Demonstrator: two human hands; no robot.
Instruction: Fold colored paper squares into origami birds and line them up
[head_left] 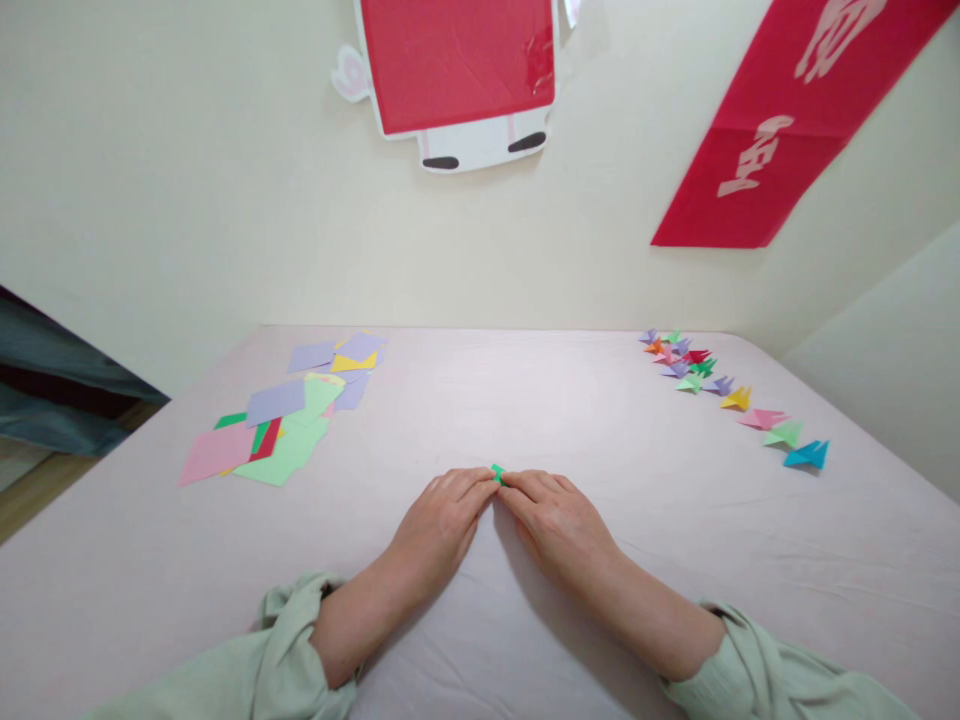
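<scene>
My left hand [441, 522] and my right hand [556, 522] rest on the pale pink table [480, 400], fingertips meeting at the middle. Between them they pinch a small folded piece of green paper [497, 472]; only its tip shows past the fingers. Both hands have their fingers curled and pressed together on it. Pale green sleeves cover my forearms near the bottom edge.
A loose pile of flat coloured paper squares [289, 415] lies at the left of the table. A row of several folded paper figures [720, 385] runs along the right side, ending with a blue one [808, 455]. Red posters hang on the wall behind.
</scene>
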